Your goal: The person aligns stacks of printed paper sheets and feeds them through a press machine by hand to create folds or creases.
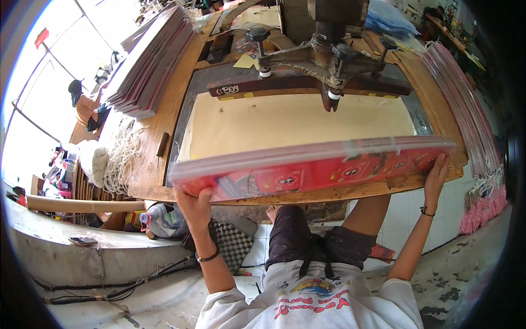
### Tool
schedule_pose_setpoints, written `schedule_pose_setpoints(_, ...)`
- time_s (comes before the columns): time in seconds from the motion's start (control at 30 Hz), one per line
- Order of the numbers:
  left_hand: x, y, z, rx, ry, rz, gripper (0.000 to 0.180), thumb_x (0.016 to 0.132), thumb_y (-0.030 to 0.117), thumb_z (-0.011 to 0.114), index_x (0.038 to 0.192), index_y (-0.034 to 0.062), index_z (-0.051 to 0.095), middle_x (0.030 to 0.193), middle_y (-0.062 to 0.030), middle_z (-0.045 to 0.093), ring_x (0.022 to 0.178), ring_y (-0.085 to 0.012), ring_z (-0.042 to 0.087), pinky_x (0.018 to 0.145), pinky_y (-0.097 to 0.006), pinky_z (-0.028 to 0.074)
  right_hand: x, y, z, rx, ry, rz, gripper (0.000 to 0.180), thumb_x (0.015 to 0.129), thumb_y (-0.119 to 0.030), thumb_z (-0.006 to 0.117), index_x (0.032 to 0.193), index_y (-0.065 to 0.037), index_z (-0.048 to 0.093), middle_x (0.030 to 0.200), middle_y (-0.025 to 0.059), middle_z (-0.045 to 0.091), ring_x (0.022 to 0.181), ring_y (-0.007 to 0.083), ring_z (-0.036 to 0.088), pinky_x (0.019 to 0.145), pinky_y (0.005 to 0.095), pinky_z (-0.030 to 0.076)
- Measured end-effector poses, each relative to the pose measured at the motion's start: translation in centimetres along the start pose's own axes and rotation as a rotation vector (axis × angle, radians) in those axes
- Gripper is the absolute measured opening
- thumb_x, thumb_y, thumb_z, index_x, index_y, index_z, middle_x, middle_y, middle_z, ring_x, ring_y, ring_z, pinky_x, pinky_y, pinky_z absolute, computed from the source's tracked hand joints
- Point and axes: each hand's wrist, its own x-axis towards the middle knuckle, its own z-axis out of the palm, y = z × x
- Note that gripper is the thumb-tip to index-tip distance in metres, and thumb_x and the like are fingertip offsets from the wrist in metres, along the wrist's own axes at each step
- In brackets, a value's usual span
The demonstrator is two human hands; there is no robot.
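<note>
A long stack of red printed plastic sheets (307, 174), with cartoon faces on its front and pale layered edges on top, is tilted up along the near edge of the worktable. My left hand (193, 205) is closed on its left end, thumb against the printed front. At the other end, my right hand (436, 174) grips the lower right corner, its fingers partly hidden. Just beyond the stack lies a cream board (296, 123) on the dark bed of a press. Over the board's far side hangs the press head (329, 63), a metal bracket with knobs and a dark bar.
A tall pile of flat sheets (150, 66) stands at the left, with white cords (121, 156) below it. A small wooden-handled tool (162, 145) lies nearby. More bundled sheets (457, 93) with pink cords hang at the right. A person (86, 107) sits far left.
</note>
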Motion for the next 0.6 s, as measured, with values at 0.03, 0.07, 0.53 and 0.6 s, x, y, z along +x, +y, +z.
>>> schedule_pose_setpoints(0.03,0.2,-0.2,0.0,0.02,0.05,0.041,0.047,0.078,0.014,0.072,0.114,-0.0019,0.047,0.104,-0.0064,0.055,0.093,-0.0148,0.053,0.082,-0.029,0.045,0.6,-1.1,0.2,0.008,-0.028,-0.011,0.063,0.098,-0.046,0.034,0.136,0.004,0.033,0.137,0.0169,0.042,0.131,0.0275,0.035,0.107,0.0334,0.024)
schedule_pose_setpoints(0.07,0.6,-0.2,-0.1,0.14,0.043,0.064,0.04,0.083,0.018,0.067,0.112,-0.0033,0.049,0.102,-0.0064,0.057,0.088,-0.0134,0.054,0.08,-0.028,0.045,1.3,-2.1,0.1,0.007,-0.055,-0.025,0.062,0.098,-0.047,0.036,0.134,0.004,0.036,0.134,0.0168,0.045,0.129,0.0278,0.038,0.106,0.0333,0.027)
schedule_pose_setpoints(0.53,6.3,4.1,2.3,0.895,-0.218,-0.054,0.064,0.078,0.033,0.07,0.127,0.0006,0.047,0.132,-0.0211,0.041,0.117,-0.0358,0.044,0.097,-0.045,0.036,4.0,-6.2,1.5,-0.415,-0.293,-0.371,0.057,0.095,-0.042,0.047,0.13,0.003,0.043,0.119,0.0199,0.055,0.11,0.0284,0.054,0.093,0.0344,0.039)
schedule_pose_setpoints(0.6,6.2,4.3,2.4,1.081,-0.411,0.166,0.065,0.078,0.029,0.069,0.132,0.0036,0.043,0.134,-0.0198,0.041,0.121,-0.0353,0.043,0.098,-0.042,0.038,4.1,-6.2,1.1,-0.495,-0.358,-0.347,0.057,0.095,-0.041,0.047,0.132,0.002,0.041,0.123,0.0206,0.053,0.115,0.0294,0.051,0.096,0.0352,0.038)
